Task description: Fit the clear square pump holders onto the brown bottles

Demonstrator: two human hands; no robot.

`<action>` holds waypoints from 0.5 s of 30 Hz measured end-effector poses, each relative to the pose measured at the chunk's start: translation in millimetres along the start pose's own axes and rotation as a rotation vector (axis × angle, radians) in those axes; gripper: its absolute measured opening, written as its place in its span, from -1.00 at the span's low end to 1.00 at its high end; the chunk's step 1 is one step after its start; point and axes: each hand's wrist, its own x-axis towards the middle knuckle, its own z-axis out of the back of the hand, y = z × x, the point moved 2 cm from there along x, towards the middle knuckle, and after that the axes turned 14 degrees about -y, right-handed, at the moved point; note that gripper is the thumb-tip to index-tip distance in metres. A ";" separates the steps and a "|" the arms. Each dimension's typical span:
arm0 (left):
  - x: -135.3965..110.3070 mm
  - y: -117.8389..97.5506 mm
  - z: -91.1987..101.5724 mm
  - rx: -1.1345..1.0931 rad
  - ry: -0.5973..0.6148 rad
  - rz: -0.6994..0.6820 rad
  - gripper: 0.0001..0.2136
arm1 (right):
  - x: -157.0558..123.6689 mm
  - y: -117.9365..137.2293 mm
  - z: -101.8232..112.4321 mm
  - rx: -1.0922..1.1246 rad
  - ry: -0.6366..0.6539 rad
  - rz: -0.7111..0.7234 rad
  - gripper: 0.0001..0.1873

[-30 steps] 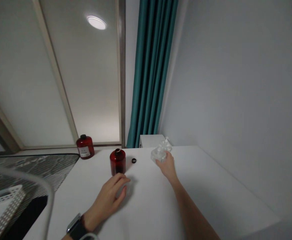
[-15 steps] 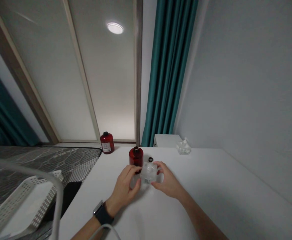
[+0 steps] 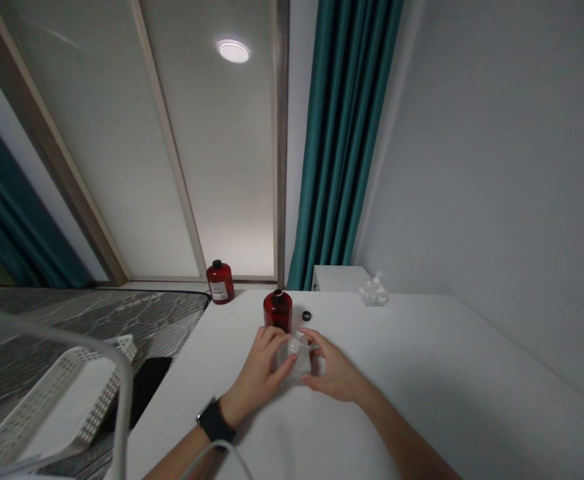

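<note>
My left hand (image 3: 262,367) is closed on the left side of a small clear plastic container (image 3: 301,360), with its thumb across the front. My right hand (image 3: 336,370) grips the same container from the right, thumb low and fingers near the top. Fingers hide parts of the container, and its exact kind is hard to make out. Just behind my left fingers stands a dark red bottle (image 3: 278,310) with its neck uncapped. To the right of that bottle a small black cap (image 3: 307,315) lies on the white table (image 3: 322,440).
Another red bottle (image 3: 220,283), labelled and black-capped, stands at the table's far left corner. A crumpled clear plastic item (image 3: 373,291) sits at the far right, near a white cabinet (image 3: 342,277). A white basket (image 3: 47,400) and a pale curved tube (image 3: 122,393) are at left.
My left thumb and fingers have moved further over the clear container, covering more of it. The container sits slightly lower in view. The view has shifted a little.
</note>
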 end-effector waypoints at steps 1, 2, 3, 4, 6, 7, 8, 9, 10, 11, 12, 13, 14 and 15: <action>-0.3 0.4 -0.3 -0.004 0.007 0.008 -0.77 | -0.1 -0.9 0.3 0.005 0.005 -0.009 -0.14; -0.5 0.8 -0.6 -0.009 0.014 0.014 -0.77 | -0.3 -1.7 0.4 0.002 0.007 -0.012 -0.13; -0.5 1.1 -0.8 -0.016 0.018 0.017 -0.76 | -0.5 -2.5 0.5 -0.007 0.008 -0.011 -0.12; -0.4 1.4 -0.9 -0.022 0.020 0.021 -0.77 | -0.7 -3.3 0.5 -0.020 0.005 -0.005 -0.10; -0.1 1.9 -1.0 -0.038 0.018 0.035 -0.79 | -1.0 -5.1 0.4 -0.043 0.002 0.006 -0.05; 0.1 1.9 -0.9 -0.047 0.014 0.044 -0.81 | -1.0 -5.8 0.3 -0.049 0.002 0.008 -0.02; 0.3 1.7 -0.8 -0.054 0.009 0.055 -0.83 | -0.9 -6.3 0.3 -0.051 0.002 0.007 0.02; 0.5 1.4 -0.6 -0.061 0.006 0.067 -0.84 | -0.7 -6.6 0.4 -0.053 0.006 0.004 0.04; 0.5 0.7 -0.5 -0.066 0.003 0.079 -0.85 | -0.6 -6.5 0.4 -0.054 0.011 -0.001 0.07; 0.4 -0.1 -0.3 -0.070 0.001 0.090 -0.85 | -0.5 -6.2 0.5 -0.055 0.017 -0.006 0.08; 0.1 -1.0 -0.3 -0.073 -0.001 0.102 -0.86 | -0.4 -5.5 0.5 -0.058 0.022 -0.009 0.09; -0.4 -2.0 -0.3 -0.077 -0.002 0.113 -0.86 | -0.5 -4.6 0.5 -0.062 0.025 -0.014 0.11; -1.1 -3.0 -0.4 -0.081 -0.005 0.124 -0.87 | -0.7 -3.6 0.4 -0.070 0.026 -0.017 0.12; -1.9 -4.0 -0.6 -0.085 -0.009 0.136 -0.88 | -1.1 -2.5 0.3 -0.080 0.024 -0.019 0.13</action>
